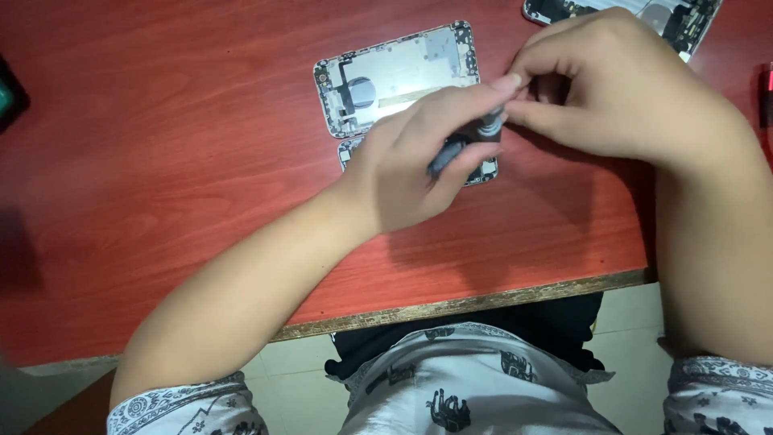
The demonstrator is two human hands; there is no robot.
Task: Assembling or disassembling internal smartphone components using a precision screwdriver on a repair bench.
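Patterned shorts (pixel 451 395) nearest, at the red bench (pixel 161 185) edge. Left hand (pixel 411 165) curled around a dark screwdriver (pixel 463 145), over an opened phone (pixel 394 76) mid-bench. Right hand (pixel 612 84) pinches the screwdriver tip. Second open phone (pixel 676 16) far right.

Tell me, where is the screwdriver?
In the head view, the screwdriver sits mid-table in the left hand, its tip pinched by the right hand, just below the open phone.
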